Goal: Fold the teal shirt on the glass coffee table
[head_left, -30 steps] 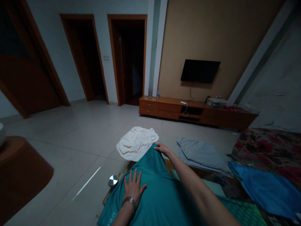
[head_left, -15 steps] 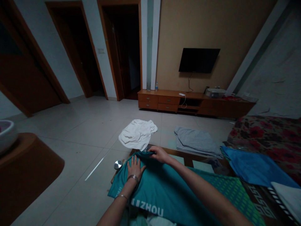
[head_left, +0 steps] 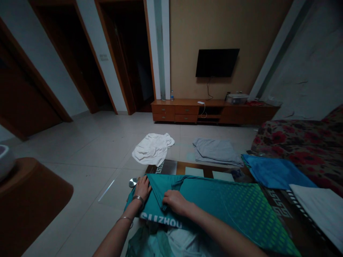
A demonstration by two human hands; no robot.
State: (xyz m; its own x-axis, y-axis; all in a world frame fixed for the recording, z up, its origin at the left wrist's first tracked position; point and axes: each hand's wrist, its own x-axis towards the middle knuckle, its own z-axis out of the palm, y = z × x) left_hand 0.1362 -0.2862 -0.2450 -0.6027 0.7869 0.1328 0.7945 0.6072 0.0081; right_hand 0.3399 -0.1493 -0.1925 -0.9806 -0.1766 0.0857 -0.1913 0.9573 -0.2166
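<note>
1. the teal shirt (head_left: 209,207) lies spread over the near end of a low table (head_left: 278,208), directly under both hands.
2. the left hand (head_left: 142,187) rests flat on the shirt's left edge, fingers stretched out and loose, pressing the cloth down without gripping it; a metal bangle sits at the wrist.
3. the right hand (head_left: 174,201) sits a little right of the left one, fingers curled and pinched around a folded-over corner of the shirt, held low against the cloth.
4. from that pinch a triangular flap runs up to the shirt's far edge, so the fold line lies between the two hands.
5. the shirt is smooth teal with a patch of lighter green dots on its right half and white letters along the near edge, seen upside down.
6. compared with half a second ago, the right hand has drawn the far corner back towards the person; it was then at the shirt's far edge and is now nearer than the left hand, and the flap is folded over.
7. the left hand has stayed on the same left edge.
8. about the table: a white cloth (head_left: 152,148) and a grey folded cloth (head_left: 215,151) lie on the floor beyond it, a blue cloth (head_left: 273,171) lies to the right, and a small metal lid (head_left: 132,182) sits just beyond the left hand.
</note>
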